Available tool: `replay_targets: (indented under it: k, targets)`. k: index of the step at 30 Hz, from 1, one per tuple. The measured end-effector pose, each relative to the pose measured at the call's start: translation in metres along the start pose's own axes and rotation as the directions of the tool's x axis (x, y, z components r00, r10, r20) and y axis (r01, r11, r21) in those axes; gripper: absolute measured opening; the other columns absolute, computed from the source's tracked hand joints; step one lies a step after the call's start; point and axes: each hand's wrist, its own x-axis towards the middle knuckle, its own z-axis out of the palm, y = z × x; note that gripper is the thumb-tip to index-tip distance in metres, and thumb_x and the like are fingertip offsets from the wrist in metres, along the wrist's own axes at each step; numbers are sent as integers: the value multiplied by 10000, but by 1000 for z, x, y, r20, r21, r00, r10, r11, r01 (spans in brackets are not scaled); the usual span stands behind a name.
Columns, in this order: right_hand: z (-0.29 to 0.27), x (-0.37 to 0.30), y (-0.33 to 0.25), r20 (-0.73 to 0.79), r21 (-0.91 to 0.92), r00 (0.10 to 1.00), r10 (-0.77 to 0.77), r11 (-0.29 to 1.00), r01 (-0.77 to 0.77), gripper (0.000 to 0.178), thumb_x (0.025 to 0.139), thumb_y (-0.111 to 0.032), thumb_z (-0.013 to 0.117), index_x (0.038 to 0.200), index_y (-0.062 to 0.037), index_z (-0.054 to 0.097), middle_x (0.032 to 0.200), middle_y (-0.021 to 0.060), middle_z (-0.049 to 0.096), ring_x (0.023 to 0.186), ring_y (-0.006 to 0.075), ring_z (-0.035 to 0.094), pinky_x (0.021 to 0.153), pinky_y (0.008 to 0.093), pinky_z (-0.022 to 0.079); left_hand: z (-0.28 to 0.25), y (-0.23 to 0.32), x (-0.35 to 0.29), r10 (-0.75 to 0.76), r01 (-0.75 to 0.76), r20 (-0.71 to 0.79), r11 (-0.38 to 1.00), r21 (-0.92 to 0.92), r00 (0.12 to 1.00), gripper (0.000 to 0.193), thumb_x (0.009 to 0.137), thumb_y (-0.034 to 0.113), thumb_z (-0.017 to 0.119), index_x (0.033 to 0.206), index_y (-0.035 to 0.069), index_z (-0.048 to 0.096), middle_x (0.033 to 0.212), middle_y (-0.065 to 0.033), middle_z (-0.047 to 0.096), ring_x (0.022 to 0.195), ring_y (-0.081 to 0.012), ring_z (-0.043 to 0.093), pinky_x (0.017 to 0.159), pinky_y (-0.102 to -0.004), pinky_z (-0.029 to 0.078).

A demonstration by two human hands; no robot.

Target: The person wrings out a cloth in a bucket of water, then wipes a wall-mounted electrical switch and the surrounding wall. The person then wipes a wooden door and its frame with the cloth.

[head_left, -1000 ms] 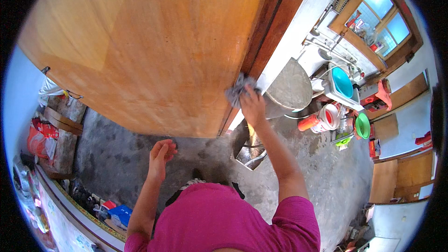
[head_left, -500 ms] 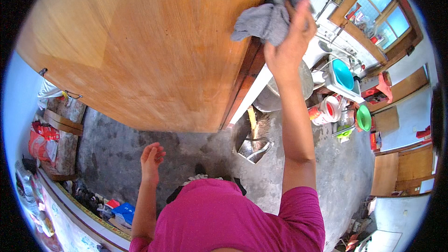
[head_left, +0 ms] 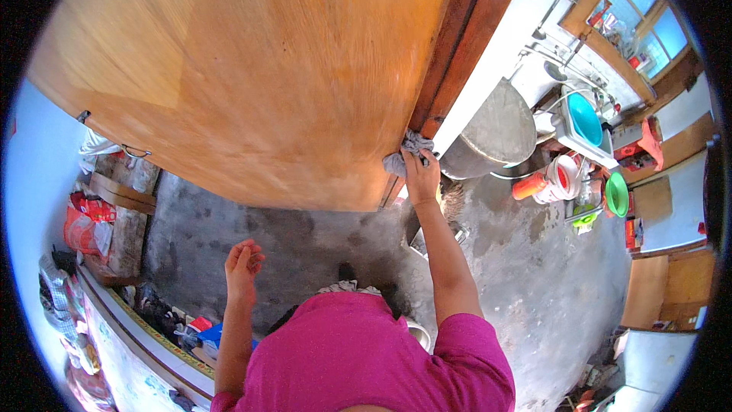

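While gripping a grey rag (head_left: 404, 154) in the right hand (head_left: 421, 175), wiping low along the wooden door (head_left: 267, 69) edge; upper panel seemingly remaining; left hand (head_left: 242, 261) loose, empty.

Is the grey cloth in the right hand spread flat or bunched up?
Bunched up: the grey cloth shows as a crumpled wad under the right hand, pressed against the wooden door.

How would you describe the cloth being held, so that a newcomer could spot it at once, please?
Find the large orange-brown wooden door and follow its right edge down to the dark frame. There the right hand presses a small crumpled grey cloth against the wood, the only soft, grey thing on the door.
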Motion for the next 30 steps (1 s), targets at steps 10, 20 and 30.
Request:
replay_targets:
  k: [10, 20, 30]
  targets:
    - [-141, 84, -68, -423, 423, 905, 51, 894, 148, 626, 749, 17, 587, 1369, 24, 502, 1352, 208, 522, 1268, 338, 520, 1142, 428, 363, -3, -9, 6, -29, 29, -4, 999, -14, 1000, 186, 1036, 237, 586, 1165, 132, 668, 997, 3, 698, 873, -117, 657, 734, -266, 471]
    - [-209, 248, -159, -409, -514, 691, -596, 776, 365, 595, 547, 46, 741, 1116, -106, 658, 1186, 80, 640, 1160, 402, 494, 1050, 493, 364, 34, -14, 30, -14, 17, 169, 1000, -21, 986, 181, 1038, 223, 585, 1158, 118, 670, 1023, -13, 711, 862, -114, 668, 719, -260, 487]
    - [-31, 25, -14, -11, -354, 979, -206, 916, 189, 302, 794, -122, 711, 1094, -98, 740, 1155, 137, 669, 1103, 417, 565, 893, 484, 509, 19, -20, 20, 0, 4, 53, 998, -64, 999, 162, 1037, 197, 580, 1133, 95, 662, 944, -17, 703, 784, -121, 650, 673, -260, 486]
